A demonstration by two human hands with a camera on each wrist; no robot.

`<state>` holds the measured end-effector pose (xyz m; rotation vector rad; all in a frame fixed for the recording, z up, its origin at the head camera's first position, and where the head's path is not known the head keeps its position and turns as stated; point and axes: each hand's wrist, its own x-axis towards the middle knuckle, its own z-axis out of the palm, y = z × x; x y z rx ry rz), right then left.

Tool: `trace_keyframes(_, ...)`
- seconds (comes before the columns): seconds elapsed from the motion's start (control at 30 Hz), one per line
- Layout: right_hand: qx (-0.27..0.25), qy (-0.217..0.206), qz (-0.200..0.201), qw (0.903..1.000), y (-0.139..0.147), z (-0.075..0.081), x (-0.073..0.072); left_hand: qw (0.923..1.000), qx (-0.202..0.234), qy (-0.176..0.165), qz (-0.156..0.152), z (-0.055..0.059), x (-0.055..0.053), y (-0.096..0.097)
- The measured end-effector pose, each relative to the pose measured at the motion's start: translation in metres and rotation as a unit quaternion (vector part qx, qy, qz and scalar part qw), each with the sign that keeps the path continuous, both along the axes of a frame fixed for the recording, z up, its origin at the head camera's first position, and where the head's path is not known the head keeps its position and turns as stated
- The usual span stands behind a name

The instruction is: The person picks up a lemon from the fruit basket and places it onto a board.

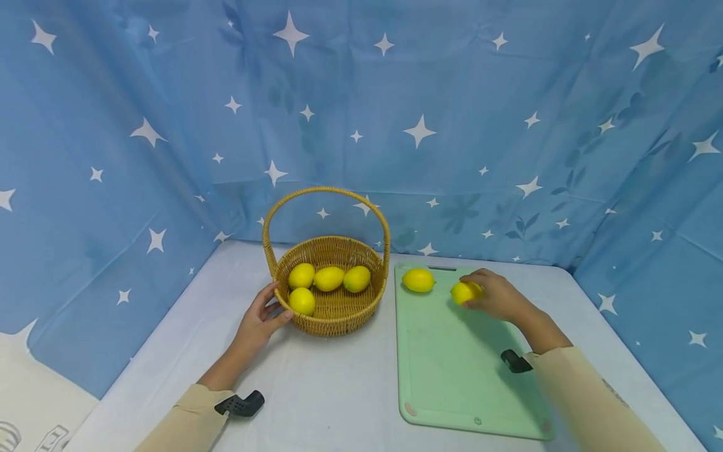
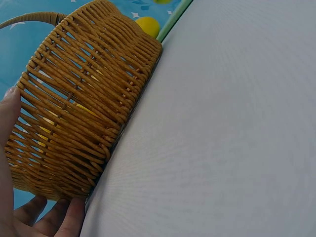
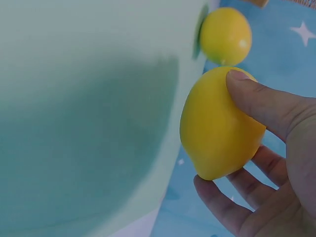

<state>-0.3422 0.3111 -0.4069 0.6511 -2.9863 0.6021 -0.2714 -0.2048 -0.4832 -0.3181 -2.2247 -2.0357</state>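
Right hand [image 1: 497, 300]: thumb on one side and fingers on the other, pinching one yellow lemon [image 3: 217, 123] above the far part of a pale green board [image 1: 452, 376]; contact between fruit and board cannot be told. Left hand [image 1: 257, 323]: gripping a woven wicker basket [image 1: 333, 326] at its left side, thumb toward the near wall, fingers round the outside. Second lemon [image 1: 418, 280]: lying on the board near its far left corner, just beside the held one, apart from it. Basket contents: four lemons, three of them [image 1: 329, 279] in a row along the back, the fourth [image 1: 302, 302] in front at left, near the left hand. Handle [image 1: 326, 188]: one tall arch, upright over the basket. Board: right of the basket, dark slot [image 1: 442, 269] at its far edge, pinkish near corners. Sleeves [image 1: 582, 395]: beige, one black fitting [image 1: 243, 405] at each wrist. Support: white table surface [image 1: 333, 389]. Backdrop: blue curtain [image 1: 361, 81], white four-pointed stars, darker leaf sprays.
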Motion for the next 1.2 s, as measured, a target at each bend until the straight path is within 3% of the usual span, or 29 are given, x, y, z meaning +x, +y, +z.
trace_keyframes(0.63,0.015,-0.02,-0.044,0.9987,0.024,-0.011,-0.042,1.0,-0.004,0.002,0.004,-0.005,-0.001,-0.002)
trace_keyframes(1.2,0.018,-0.028,-0.041,0.9986,0.023,-0.011,-0.046,1.0,0.002,-0.002,-0.002,-0.004,0.0,-0.002)
